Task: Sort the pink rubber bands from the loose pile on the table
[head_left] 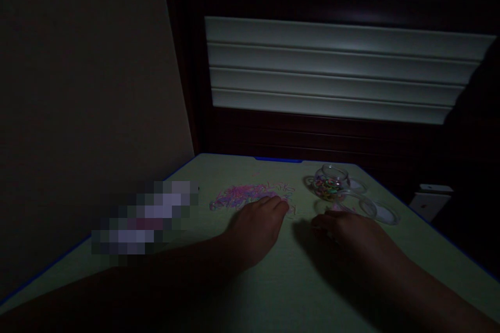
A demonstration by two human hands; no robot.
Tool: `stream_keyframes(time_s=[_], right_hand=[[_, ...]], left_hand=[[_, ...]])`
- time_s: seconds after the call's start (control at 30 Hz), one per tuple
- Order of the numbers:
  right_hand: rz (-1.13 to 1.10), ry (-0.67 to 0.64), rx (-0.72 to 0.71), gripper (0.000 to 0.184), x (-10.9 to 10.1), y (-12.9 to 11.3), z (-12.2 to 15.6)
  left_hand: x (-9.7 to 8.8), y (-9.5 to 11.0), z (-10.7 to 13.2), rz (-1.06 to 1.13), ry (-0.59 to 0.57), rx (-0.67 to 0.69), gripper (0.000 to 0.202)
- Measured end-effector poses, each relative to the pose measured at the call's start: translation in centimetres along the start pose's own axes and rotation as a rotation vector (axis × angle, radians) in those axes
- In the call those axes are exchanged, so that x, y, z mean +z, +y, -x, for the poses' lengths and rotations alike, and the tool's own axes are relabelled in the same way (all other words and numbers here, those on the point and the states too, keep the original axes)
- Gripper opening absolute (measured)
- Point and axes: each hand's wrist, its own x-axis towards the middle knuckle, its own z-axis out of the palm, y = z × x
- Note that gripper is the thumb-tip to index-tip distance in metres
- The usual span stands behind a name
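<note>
A loose spread of small, thin pink, purple and bluish pieces (238, 196) lies on the pale table; the dim light hides their exact kind. Over its right end, my left hand (260, 223) is closed with its fingers curled down, and the fingertips are hidden. To the right, my right hand (349, 229) hovers low with thumb and fingers pinched together; what is between them, if anything, cannot be made out. Just beyond it stands a clear open container (349, 199) with a few pinkish pieces. A round clear jar (332, 184) behind holds multicoloured small pieces.
A clear round lid (385, 214) lies right of the container. The table (273, 291) has a blue edge. At left on the table is a pixelated, blurred-out item (146, 218). A white box (428, 205) sits beyond the right edge. A wall and slatted panel (328, 67) rise behind.
</note>
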Motion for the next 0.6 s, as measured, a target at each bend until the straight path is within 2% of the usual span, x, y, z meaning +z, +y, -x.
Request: stream_keyframes(time_s=[0.2, 0.43, 0.6], right_hand=[[-0.032, -0.046, 0.004, 0.022, 0.1, 0.2, 0.0], [-0.041, -0.028, -0.003, 0.022, 0.3, 0.4, -0.1], [-0.056, -0.033, -0.007, 0.023, 0.3, 0.4, -0.1]], left_hand=[[0.2, -0.6, 0.1, -0.096, -0.074, -0.073, 0.018], [-0.1, -0.3, 0.2, -0.244, -0.095, -0.093, 0.02], [-0.9, 0.3, 0.1, -0.364, -0.201, -0.137, 0.024]])
